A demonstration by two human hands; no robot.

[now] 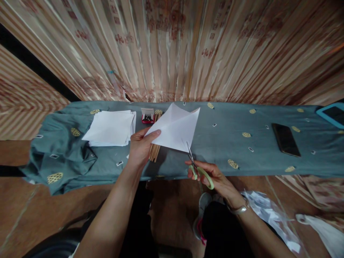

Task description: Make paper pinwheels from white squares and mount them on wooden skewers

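Observation:
My left hand [142,143] pinches the left corner of a creased white sheet of paper [176,125], thumb on top, and holds it above the cloth. In my right hand [209,172] is a pair of scissors [194,166] with pale green handles, my fingers through the loops. The blades point up and away from me, at the paper's near corner. Whether they cut into the sheet there I cannot tell. Under the paper lies a bundle of thin wooden sticks [154,153], partly hidden. Just beyond my left hand stands a small open red box [147,117] with dark bits inside.
A stack of white paper [110,126] lies at the left on the green patterned cloth [228,143]. At the right are a dark phone [285,139] and a blue-framed device [333,114]. A clear bag of paper scraps [268,211] sits on the floor. A curtain [172,50] hangs behind.

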